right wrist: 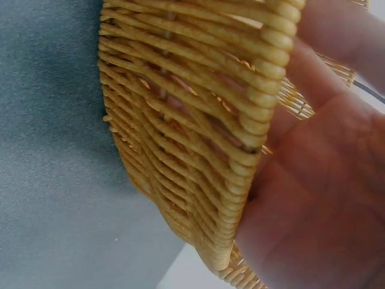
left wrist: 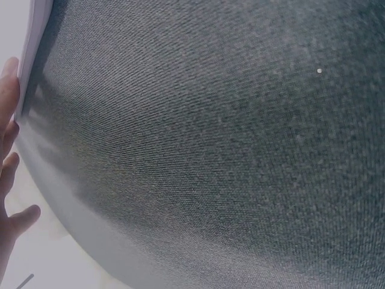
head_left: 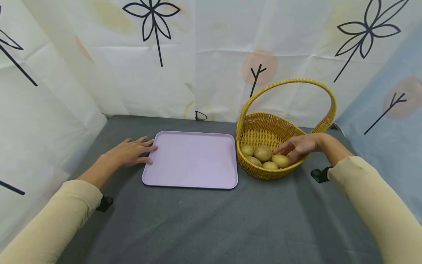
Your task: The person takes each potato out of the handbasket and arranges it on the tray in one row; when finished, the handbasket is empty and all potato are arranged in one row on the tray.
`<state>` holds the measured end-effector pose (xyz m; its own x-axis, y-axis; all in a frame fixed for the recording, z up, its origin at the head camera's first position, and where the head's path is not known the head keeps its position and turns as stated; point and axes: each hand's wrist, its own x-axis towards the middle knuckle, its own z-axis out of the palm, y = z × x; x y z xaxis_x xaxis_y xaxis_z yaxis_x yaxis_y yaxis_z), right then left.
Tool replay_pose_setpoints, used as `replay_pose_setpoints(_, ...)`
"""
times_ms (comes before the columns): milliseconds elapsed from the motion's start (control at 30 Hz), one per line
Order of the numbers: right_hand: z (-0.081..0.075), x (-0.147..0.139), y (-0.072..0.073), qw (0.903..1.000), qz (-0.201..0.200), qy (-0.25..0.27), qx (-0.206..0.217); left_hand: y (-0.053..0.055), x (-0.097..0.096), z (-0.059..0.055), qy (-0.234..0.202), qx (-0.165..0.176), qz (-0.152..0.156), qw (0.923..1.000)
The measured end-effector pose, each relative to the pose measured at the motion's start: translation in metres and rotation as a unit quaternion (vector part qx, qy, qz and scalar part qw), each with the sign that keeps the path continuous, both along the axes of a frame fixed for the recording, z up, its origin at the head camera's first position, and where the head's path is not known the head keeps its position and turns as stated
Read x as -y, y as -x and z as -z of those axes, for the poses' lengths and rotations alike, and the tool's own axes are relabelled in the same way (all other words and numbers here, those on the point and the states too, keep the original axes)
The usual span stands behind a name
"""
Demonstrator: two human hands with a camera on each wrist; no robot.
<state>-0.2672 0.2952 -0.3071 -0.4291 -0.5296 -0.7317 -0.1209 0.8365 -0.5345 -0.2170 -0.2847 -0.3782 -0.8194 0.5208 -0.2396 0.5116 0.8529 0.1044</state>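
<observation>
A light purple rectangular tray (head_left: 194,159) lies flat on the cloth. My left hand (head_left: 133,151) is at its left edge, fingers spread, with some fingertips over the rim; the left wrist view catches only the fingers (left wrist: 8,99) beside the tray's side (left wrist: 35,36). To the right stands a yellow woven basket (head_left: 263,126) with a tall handle. Several potatoes (head_left: 262,153) sit in it. My right hand (head_left: 301,145) reaches over the basket's right rim, fingers extended close to a potato (head_left: 280,160). In the right wrist view the basket wall (right wrist: 192,132) hides the fingertips and potatoes.
Dark grey cloth (head_left: 197,223) covers the table in front of the tray and basket. A pale patterned curtain (head_left: 214,73) hangs right behind them and along both sides. The basket's arched handle (head_left: 293,81) rises above the right hand.
</observation>
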Motion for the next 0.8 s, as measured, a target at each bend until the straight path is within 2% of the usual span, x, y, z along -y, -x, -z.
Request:
replay_pose_setpoints(467, 0.0026, 0.003, 0.0014, 0.9996, 0.021, 0.004, 0.017, -0.0016, -0.0012, -0.0006, -0.007, 0.003, -0.01, 0.9999)
replay_pose_setpoints(800, -0.0026, 0.0045, -0.0049, 0.9989, -0.003, 0.001, -0.047, -0.0029, -0.0011, 0.0009, -0.007, 0.005, -0.016, 0.9998)
